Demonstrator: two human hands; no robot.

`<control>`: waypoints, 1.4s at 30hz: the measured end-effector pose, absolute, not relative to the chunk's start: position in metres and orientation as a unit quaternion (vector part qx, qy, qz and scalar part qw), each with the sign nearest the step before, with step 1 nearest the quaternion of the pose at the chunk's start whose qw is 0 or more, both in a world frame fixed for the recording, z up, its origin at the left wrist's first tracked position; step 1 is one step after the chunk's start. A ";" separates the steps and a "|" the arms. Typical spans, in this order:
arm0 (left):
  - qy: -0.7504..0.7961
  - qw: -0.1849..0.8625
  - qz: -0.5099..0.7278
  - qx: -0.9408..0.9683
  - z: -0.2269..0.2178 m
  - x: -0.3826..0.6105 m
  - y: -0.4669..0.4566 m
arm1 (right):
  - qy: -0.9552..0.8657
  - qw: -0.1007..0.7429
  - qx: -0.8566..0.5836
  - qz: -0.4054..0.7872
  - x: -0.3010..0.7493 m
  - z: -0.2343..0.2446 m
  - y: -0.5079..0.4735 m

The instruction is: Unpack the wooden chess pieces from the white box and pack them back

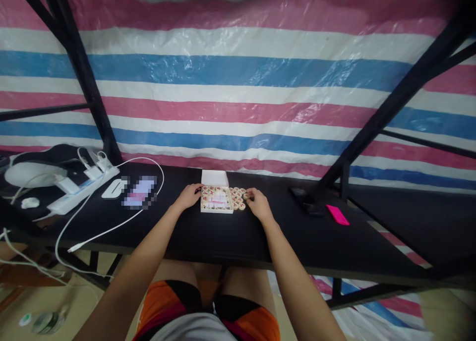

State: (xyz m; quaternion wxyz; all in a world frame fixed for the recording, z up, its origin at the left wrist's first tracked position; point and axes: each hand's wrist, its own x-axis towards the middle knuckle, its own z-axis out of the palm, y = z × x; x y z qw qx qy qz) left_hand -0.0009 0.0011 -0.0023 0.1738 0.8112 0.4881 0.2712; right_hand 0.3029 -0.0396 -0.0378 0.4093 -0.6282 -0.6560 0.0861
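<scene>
A white cardboard box stands on the black table with its lid flap folded back. Round xiangqi pieces with red and dark characters fill it, partly covered by a whitish-pink paper or wrapper. My left hand has its fingers curled at the box's left edge, gripping it. Right beside the box lies a cluster of loose xiangqi pieces. At the right side of this cluster, my right hand pinches one piece between thumb and fingers.
To the left are a blurred-out phone, a white cable, a white case and a power strip with chargers. A dark phone and a pink packet lie to the right. Black metal posts flank the table.
</scene>
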 end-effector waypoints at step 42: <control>0.487 0.179 0.272 0.811 -0.004 0.000 0.003 | -0.801 0.253 -0.540 0.050 0.180 0.018 -0.043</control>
